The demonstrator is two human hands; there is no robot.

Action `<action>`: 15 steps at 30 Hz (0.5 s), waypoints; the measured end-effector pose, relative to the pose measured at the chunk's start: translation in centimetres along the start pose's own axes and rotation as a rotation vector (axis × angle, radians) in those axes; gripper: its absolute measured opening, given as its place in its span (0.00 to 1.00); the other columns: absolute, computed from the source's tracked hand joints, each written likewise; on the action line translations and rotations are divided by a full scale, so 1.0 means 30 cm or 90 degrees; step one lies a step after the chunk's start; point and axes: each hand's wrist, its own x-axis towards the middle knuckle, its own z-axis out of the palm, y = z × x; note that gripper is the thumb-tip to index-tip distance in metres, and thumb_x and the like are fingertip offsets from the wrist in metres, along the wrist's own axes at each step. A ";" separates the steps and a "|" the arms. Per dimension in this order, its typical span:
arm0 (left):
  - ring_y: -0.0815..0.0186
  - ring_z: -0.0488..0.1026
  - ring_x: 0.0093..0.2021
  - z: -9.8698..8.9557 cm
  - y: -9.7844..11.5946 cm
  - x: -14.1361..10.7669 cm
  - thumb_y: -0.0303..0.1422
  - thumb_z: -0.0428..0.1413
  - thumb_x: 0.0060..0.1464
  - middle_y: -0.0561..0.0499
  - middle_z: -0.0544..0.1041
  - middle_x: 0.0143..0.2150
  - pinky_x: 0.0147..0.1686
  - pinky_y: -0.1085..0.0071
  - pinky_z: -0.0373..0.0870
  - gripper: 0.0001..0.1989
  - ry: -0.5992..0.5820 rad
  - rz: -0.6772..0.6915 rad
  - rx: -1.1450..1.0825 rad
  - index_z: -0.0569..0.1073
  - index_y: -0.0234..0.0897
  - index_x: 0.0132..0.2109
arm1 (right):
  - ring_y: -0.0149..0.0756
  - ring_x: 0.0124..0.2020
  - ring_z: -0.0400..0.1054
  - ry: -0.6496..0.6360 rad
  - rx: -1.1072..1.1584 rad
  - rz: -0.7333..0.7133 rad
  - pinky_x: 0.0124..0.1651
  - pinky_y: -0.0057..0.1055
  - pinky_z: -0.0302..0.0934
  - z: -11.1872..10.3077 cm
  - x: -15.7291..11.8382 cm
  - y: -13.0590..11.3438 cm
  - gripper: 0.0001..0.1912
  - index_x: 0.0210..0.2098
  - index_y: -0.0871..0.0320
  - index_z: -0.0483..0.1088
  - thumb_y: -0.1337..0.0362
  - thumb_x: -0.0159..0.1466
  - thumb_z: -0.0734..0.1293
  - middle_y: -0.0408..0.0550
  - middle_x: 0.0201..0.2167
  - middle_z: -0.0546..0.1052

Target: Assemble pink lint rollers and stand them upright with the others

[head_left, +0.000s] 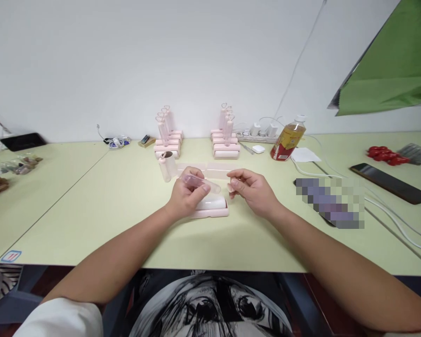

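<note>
My left hand (pixel 190 193) is closed around a clear pinkish plastic tube (pixel 212 186), its rounded end pointing right. Between the thumb and fingers of my right hand (pixel 254 189) is a small pale pink cap (pixel 230 187), just right of the tube and apart from it. Below the tube a white roll (pixel 214 202) lies in a pink holder (pixel 214 213), partly covered by my left hand. Behind my hands a clear plastic cover (pixel 219 169) lies flat. A clear tube with a pink top (pixel 164 167) stands upright beside a hollow roll (pixel 170 161).
At the back, two rows of pink holders (pixel 167 153) (pixel 226 154) carry upright clear tubes with heart-shaped loops. To the right are a drink bottle (pixel 288 140), a white power strip (pixel 257 138), cables and a black phone (pixel 391 182). Small bagged items (pixel 21 164) lie far left.
</note>
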 end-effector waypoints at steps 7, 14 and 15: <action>0.73 0.63 0.15 0.026 0.017 0.002 0.45 0.60 0.50 0.60 0.71 0.20 0.16 0.76 0.60 0.19 -0.021 -0.139 -0.177 0.64 0.38 0.41 | 0.33 0.25 0.74 -0.033 0.193 0.091 0.33 0.33 0.70 0.041 -0.013 -0.005 0.21 0.31 0.58 0.69 0.52 0.50 0.78 0.40 0.25 0.76; 0.72 0.68 0.15 0.028 0.038 0.004 0.39 0.63 0.46 0.54 0.77 0.24 0.14 0.76 0.59 0.18 -0.097 -0.264 -0.235 0.70 0.34 0.42 | 0.29 0.17 0.66 -0.089 0.264 0.087 0.20 0.27 0.62 0.056 -0.030 -0.003 0.20 0.32 0.57 0.66 0.51 0.55 0.76 0.38 0.19 0.74; 0.72 0.68 0.15 0.028 0.039 0.005 0.38 0.63 0.46 0.54 0.77 0.24 0.14 0.77 0.59 0.18 -0.106 -0.279 -0.248 0.70 0.34 0.42 | 0.28 0.16 0.65 -0.091 0.274 0.092 0.19 0.26 0.61 0.057 -0.032 -0.006 0.20 0.32 0.56 0.66 0.51 0.55 0.76 0.37 0.19 0.73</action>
